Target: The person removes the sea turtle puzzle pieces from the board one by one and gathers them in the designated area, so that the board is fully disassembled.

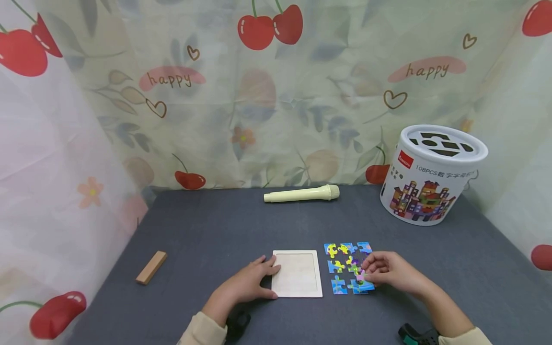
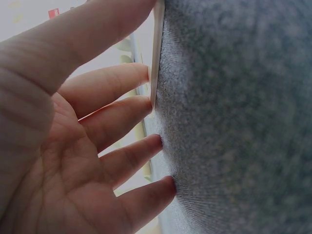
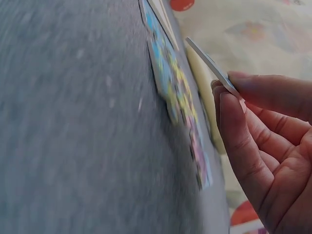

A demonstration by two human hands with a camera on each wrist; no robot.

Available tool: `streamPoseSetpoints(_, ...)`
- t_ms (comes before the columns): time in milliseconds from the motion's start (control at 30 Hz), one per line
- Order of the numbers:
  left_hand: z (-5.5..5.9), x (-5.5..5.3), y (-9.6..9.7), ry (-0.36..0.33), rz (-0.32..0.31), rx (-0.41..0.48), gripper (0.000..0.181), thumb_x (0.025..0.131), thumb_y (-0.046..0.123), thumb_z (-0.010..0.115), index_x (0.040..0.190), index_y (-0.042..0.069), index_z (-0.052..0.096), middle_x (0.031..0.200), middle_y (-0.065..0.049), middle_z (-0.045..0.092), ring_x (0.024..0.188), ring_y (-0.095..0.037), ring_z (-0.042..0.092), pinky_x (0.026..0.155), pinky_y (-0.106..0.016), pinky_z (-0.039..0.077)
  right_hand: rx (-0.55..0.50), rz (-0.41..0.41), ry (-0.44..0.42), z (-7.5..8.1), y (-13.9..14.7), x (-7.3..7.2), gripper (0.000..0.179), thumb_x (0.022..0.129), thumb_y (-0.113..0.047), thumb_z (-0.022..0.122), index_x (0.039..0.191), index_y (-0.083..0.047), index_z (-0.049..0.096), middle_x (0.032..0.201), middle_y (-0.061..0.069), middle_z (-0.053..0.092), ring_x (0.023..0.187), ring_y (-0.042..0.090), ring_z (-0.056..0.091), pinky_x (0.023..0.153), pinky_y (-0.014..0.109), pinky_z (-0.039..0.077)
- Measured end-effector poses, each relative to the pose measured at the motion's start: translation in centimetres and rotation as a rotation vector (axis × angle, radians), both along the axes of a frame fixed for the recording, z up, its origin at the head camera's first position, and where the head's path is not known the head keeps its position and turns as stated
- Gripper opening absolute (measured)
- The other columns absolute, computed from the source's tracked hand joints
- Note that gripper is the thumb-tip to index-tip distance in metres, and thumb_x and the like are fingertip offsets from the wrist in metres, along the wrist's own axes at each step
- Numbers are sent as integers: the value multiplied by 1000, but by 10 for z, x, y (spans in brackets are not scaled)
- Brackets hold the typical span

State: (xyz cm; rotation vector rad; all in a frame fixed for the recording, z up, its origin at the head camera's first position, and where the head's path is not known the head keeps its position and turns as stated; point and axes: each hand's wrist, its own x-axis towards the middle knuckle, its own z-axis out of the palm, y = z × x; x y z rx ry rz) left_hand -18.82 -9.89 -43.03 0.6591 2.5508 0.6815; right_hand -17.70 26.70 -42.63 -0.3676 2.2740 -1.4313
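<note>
A square wooden puzzle tray with a raised rim lies flat on the dark table. My left hand rests at its left side, thumb and fingers spread; in the left wrist view two fingertips meet the tray's thin edge while the others touch the cloth. To the right of the tray are several colourful jigsaw pieces, mostly blue and yellow, spaced loosely in rows. Over the right end of these, my right hand pinches one thin jigsaw piece between thumb and fingers, seen edge-on in the right wrist view.
A cream toy microphone lies at the back of the table. White bucket with a holed lid stands back right. At the left is a small wooden block. A printed curtain hangs behind and at both sides.
</note>
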Motion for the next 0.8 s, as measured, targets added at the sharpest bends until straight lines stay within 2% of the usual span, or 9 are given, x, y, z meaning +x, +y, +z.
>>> streamPoseSetpoints(200,0,1,0,12,-9,-3,69,75,33,76,136,13,50,150,-10,35,140,-37,24,106,-56,28,2,-47,-41,-6,15,5,37,87,-20,65,105,10,55,83,4,60,69,9,58,63,29,53)
streamPoseSetpoints(567,-1,1,0,4,1,2,69,75,33,76,136,13,49,150,-10,34,141,-37,23,107,-57,28,26,-81,-67,-12,32,7,38,89,-21,62,110,11,55,85,3,62,72,8,58,65,29,54)
streamPoseSetpoints(800,1,1,0,2,6,2,70,75,32,77,136,13,49,150,-9,34,141,-37,22,107,-57,27,19,-93,-46,-17,32,6,38,89,-20,63,109,12,56,84,2,62,70,5,58,63,27,53)
